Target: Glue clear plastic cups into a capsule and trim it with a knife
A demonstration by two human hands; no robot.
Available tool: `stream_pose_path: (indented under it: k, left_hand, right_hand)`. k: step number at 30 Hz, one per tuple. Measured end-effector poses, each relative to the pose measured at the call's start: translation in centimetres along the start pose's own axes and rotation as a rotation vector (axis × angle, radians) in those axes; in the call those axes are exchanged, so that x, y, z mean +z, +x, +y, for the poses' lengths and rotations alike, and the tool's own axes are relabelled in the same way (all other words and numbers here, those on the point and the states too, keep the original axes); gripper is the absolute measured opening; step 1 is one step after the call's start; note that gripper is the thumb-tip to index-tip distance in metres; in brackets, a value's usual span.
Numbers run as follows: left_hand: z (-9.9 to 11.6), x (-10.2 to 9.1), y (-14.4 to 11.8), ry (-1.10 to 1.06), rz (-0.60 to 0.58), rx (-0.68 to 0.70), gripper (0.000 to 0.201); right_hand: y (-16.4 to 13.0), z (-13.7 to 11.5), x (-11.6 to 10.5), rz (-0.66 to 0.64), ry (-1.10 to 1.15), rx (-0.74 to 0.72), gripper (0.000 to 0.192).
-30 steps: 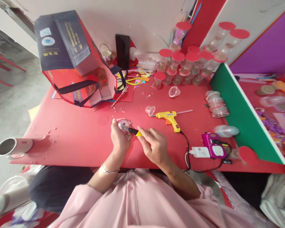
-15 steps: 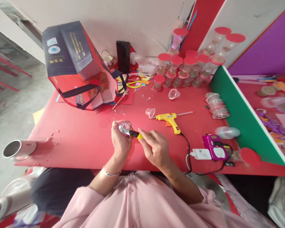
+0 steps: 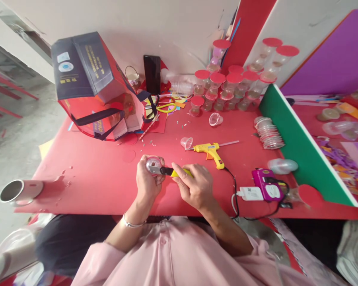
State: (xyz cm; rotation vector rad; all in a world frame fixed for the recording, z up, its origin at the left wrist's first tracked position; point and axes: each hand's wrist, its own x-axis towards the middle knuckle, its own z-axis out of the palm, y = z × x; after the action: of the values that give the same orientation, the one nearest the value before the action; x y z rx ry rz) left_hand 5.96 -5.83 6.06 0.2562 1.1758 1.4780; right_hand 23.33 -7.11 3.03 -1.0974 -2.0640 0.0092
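Observation:
My left hand is wrapped round a small clear plastic cup, its round end turned up toward me with a dark spot at its middle. In my right hand is a utility knife with a yellow and black handle. The knife's blade lies across the cup's near side; whether it cuts in I cannot tell. Just beyond my hands, another clear cup lies on its side by the nozzle of a yellow glue gun. A further clear cup lies farther back.
A large bag stands at the back left, a metal mug near the left edge. Red-topped hourglass-like cups are stacked at the back. A green divider, stacked cups and a purple power block are on the right.
The knife blade has shifted from over the cup's middle to its near side, uncovering the dark spot. My left hand has tilted slightly. The whole view has moved a little.

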Motion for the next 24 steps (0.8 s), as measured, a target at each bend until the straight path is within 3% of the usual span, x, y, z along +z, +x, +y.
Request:
stream_pose_path:
  k: [4, 6, 10, 16, 19, 24]
  left_hand:
    - [0.6, -1.5, -0.3, -0.073, -0.091, 0.112, 0.032]
    - [0.4, -2.3, 0.1, -0.023, -0.072, 0.127, 0.035]
    - [-0.9, -3.5, 1.3, 0.229, 0.073, 0.13, 0.05]
    - [-1.8, -5.9, 1.8, 0.571, -0.113, 0.101, 0.053]
    - [-1.6, -7.1, 2.1, 0.648, -0.085, 0.125, 0.047]
    - [-1.3, -8.5, 1.9, 0.747, -0.044, 0.312, 0.037]
  right_hand:
    - [0.1, 2.7, -0.4, 0.158, -0.199, 0.134, 0.039]
    - [0.3, 3.6, -0.6, 0.184, -0.218, 0.156, 0.043]
    - [0.1, 3.4, -0.2, 0.118, -0.166, 0.107, 0.04]
    - [-0.6, 2.6, 0.7, 0.055, -0.153, 0.126, 0.037]
    - [-0.8, 2.5, 0.8, 0.018, -0.146, 0.126, 0.036]
    - [-0.9, 2.3, 0.8, 0.012, -0.137, 0.116, 0.035]
